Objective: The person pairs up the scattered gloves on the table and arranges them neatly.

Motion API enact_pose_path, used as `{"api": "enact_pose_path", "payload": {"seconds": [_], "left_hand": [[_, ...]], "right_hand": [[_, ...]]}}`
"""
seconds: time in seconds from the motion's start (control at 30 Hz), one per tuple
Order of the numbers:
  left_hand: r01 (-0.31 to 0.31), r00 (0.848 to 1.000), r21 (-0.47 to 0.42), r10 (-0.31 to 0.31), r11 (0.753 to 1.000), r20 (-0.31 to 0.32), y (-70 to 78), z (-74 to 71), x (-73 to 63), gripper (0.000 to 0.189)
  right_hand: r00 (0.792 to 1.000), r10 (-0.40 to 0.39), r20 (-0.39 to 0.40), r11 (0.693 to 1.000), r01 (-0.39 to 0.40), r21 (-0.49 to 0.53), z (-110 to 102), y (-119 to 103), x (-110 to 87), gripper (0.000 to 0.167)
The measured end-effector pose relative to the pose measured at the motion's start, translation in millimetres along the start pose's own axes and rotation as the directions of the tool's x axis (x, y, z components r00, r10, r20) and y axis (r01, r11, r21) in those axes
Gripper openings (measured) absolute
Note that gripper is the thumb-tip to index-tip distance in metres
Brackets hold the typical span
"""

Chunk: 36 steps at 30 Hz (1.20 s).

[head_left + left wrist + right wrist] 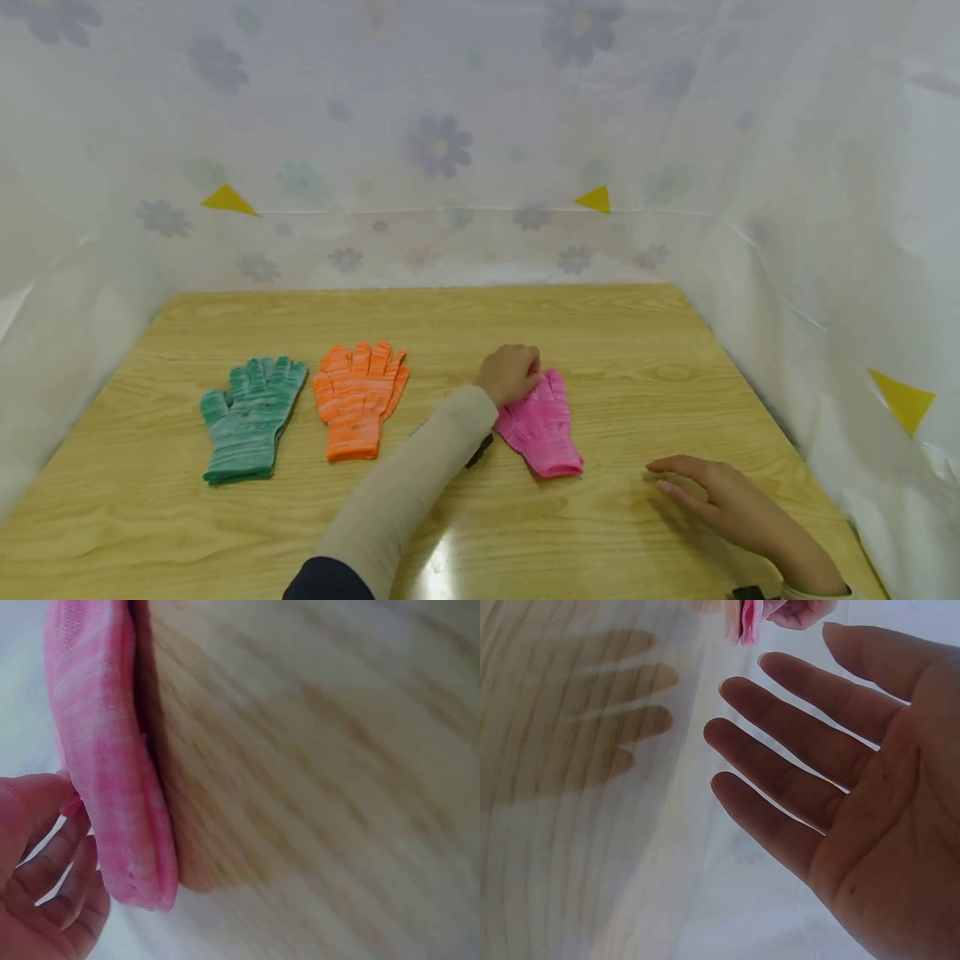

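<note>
A pink knitted glove (544, 432) lies on the table, its cuff toward the front. My left hand (510, 372) is at the glove's finger end and covers part of it. Seen from the left wrist, thumb and index finger (45, 799) pinch a bit of the pink glove (112, 765) at its edge, the other fingers curving behind. To the right, my right hand (723, 500) hovers over the table with nothing in it. Its fingers (795, 742) are spread and nearly straight in the right wrist view.
An orange glove (358, 400) and a green glove (251, 421) lie flat on the left of the wooden table (630, 333), fingers pointing away. Pale flowered sheeting (360, 125) with yellow triangles hangs round the back and sides.
</note>
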State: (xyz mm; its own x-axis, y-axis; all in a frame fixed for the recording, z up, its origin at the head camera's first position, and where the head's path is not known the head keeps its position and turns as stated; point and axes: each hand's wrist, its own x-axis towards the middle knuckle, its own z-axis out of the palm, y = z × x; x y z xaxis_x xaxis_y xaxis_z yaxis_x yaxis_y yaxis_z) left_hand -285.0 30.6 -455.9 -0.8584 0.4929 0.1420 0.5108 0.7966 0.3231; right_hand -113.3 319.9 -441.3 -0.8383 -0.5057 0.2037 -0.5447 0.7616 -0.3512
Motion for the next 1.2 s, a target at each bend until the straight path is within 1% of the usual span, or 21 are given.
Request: {"api": "enact_pose_path", "payload": {"seconds": [0.07,0.17,0.23,0.33,0.43,0.6,0.7,0.77,0.83,0.93,1.03,1.1,1.17,1.2], "left_hand": [[-0.004,0.999,-0.006,0.003,1.0,-0.05,-2.5,0.7,1.2,0.011],[0.004,0.993,-0.019,-0.006,1.0,-0.12,-5.5,1.3,1.9,0.009],[0.015,0.989,-0.025,-0.019,1.0,-0.143,-7.0,1.9,1.5,0.009],[0.032,0.989,-0.012,-0.034,0.999,-0.147,-8.4,3.5,0.4,0.007],[0.036,0.988,-0.007,-0.037,0.999,-0.149,-9.3,5.2,-0.6,0.006],[0.02,0.987,-0.029,-0.025,0.999,-0.159,-10.0,7.6,-1.3,0.007],[0.022,0.987,-0.058,-0.031,0.998,-0.159,-10.4,7.9,-1.0,0.01],[0.042,0.988,-0.087,-0.054,0.995,-0.146,-10.8,6.6,-0.2,0.015],[0.053,0.989,-0.092,-0.065,0.994,-0.136,-10.7,0.1,-2.3,0.016],[0.072,0.995,-0.066,-0.077,0.995,-0.067,-12.5,-14.9,-8.6,0.01],[0.072,0.997,-0.04,-0.071,0.997,0.029,-17.3,-28.9,-16.9,0.009],[0.074,0.994,-0.041,-0.07,0.996,0.086,-21.4,-33.0,-20.3,0.01],[0.071,0.992,-0.043,-0.066,0.997,0.11,-24.6,-34.1,-23.4,0.011],[0.067,0.992,-0.042,-0.062,0.997,0.11,-25.8,-33.8,-24.8,0.011]], "right_hand": [[1.0,-0.001,-0.004,1.0,0.001,-0.002,1,0,0.0,0.02],[1.0,0.001,-0.014,1.0,-0.001,-0.001,2,-1,-0.2,0.02],[1.0,0.004,-0.012,1.0,-0.004,0.004,3,-2,-0.8,0.02],[1.0,0.015,0.002,1.0,-0.015,0.015,3,-2,-2.1,0.021],[1.0,0.02,0.007,1.0,-0.02,0.017,4,-2,-3.2,0.021],[1.0,0.015,-0.008,1.0,-0.015,0.009,5,-2,-3.9,0.02],[1.0,0.011,-0.007,1.0,-0.011,0.012,5,-2,-3.5,0.02],[1.0,0.011,-0.005,1.0,-0.011,0.013,4,-2,-3.2,0.02],[1.0,0.016,0.0,1.0,-0.016,0.015,3,-3,-3.1,0.02],[1.0,0.021,0.003,1.0,-0.021,0.017,2,-3,-3.7,0.02],[1.0,0.027,0.0,0.999,-0.027,0.016,0,-3,-4.9,0.02],[1.0,0.031,-0.007,0.999,-0.03,0.012,0,-3,-5.8,0.02],[0.999,0.032,-0.012,0.999,-0.032,0.007,-1,-3,-6.2,0.02],[0.999,0.03,-0.012,1.0,-0.03,0.006,-1,-3,-6.1,0.02]]}}
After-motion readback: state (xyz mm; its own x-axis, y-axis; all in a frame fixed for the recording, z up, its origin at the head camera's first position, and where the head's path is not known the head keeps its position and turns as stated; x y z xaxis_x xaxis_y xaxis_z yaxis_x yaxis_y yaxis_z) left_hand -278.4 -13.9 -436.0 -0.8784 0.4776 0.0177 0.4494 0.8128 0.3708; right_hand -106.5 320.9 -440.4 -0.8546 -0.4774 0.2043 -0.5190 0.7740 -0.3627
